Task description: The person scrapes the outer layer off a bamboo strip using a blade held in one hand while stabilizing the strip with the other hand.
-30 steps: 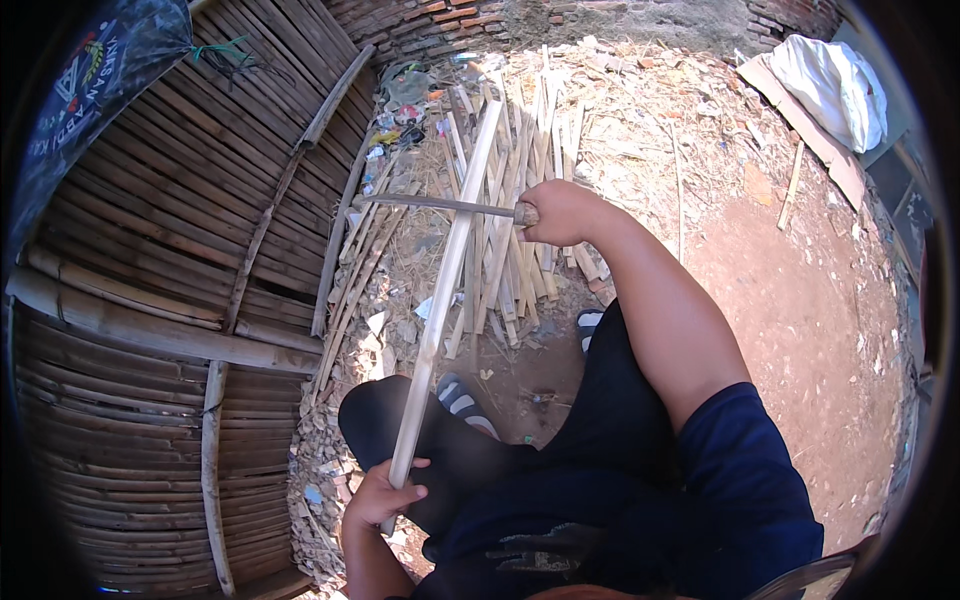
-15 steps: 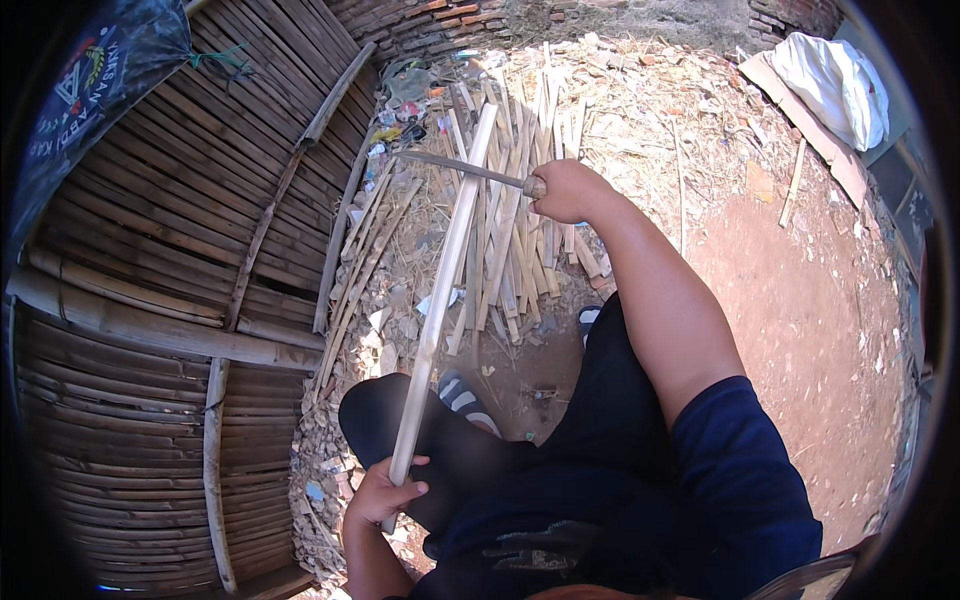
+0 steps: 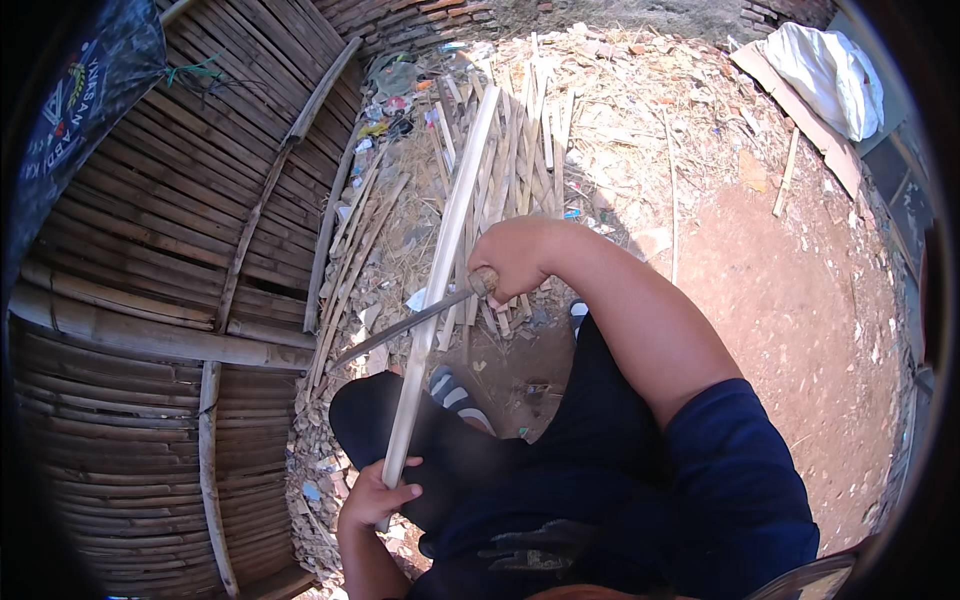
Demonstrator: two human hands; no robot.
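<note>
A long pale bamboo strip (image 3: 458, 210) slants up and away from my lap, over my bent left leg. My left hand (image 3: 375, 497) is closed around its near end, thumb lying across it. In my right hand (image 3: 518, 257) is the wooden handle of a machete (image 3: 385, 336), gripped just right of the strip. Its dark blade points down to the left and crosses the strip around the middle, close to a bend that looks like a node. Whether the edge bites into the strip cannot be made out.
Many split strips (image 3: 515, 165) lie heaped on the littered ground ahead. A woven bamboo wall (image 3: 130, 210) stands close on the left. My sandalled foot (image 3: 458, 398) is below the strip. A white sack (image 3: 825, 80) lies at the far right, by a flat brown board (image 3: 800, 125).
My right hand has drawn the machete nearer to me along the strip, from its far part to its middle. The blade has swung to point down left. My left hand keeps its hold.
</note>
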